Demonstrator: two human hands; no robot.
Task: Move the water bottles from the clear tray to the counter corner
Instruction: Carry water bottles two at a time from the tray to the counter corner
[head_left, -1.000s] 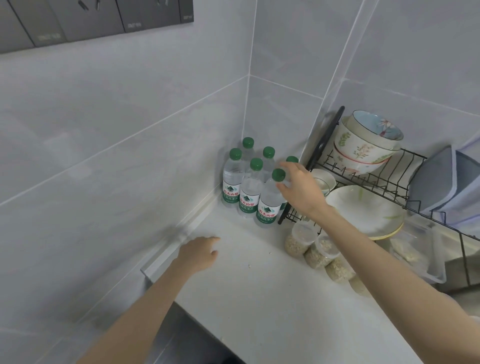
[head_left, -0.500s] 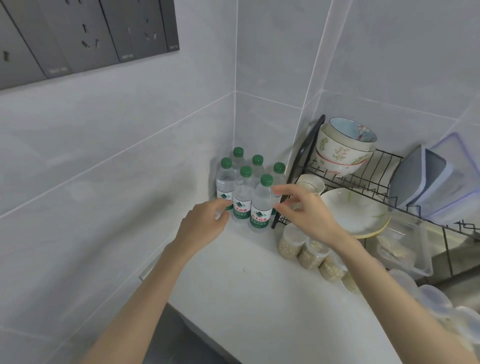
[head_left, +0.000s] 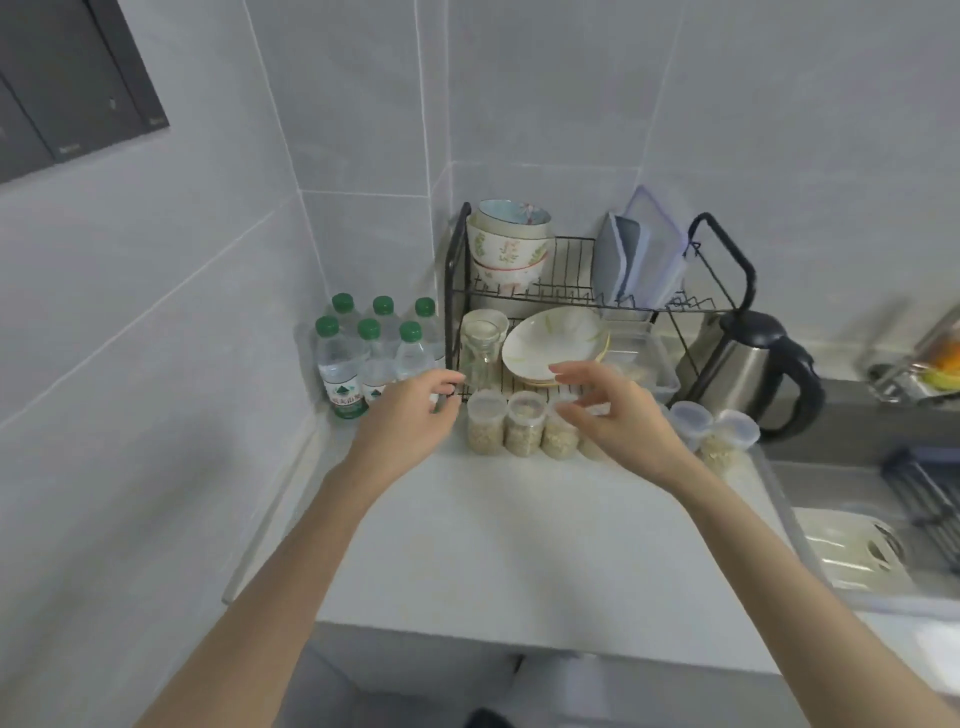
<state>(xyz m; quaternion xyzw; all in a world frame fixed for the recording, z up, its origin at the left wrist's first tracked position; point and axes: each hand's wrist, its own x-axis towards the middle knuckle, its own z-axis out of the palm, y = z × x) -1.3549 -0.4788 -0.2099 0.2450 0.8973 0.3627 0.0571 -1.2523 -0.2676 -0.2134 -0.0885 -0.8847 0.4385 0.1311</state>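
Observation:
Several green-capped water bottles (head_left: 363, 358) stand together in the counter corner against the tiled walls, left of a black dish rack. My left hand (head_left: 410, 421) hovers just in front of the rightmost bottles with loosely curled fingers and holds nothing. My right hand (head_left: 613, 410) hangs above a row of small jars, fingers spread and relaxed, also holding nothing. A clear tray (head_left: 644, 364) sits on the rack's lower shelf behind my right hand.
The dish rack (head_left: 571, 291) carries stacked bowls (head_left: 509, 244), a plate (head_left: 556, 343), a glass jar and container lids. Small lidded jars of grain (head_left: 524, 428) line the counter (head_left: 519, 545) before it. A steel kettle (head_left: 748, 369) and a sink (head_left: 872, 519) lie to the right.
The view has swung right, bringing the kettle and sink into sight. Both hands have shifted right from the bottles, the right hand now over the grain jars.

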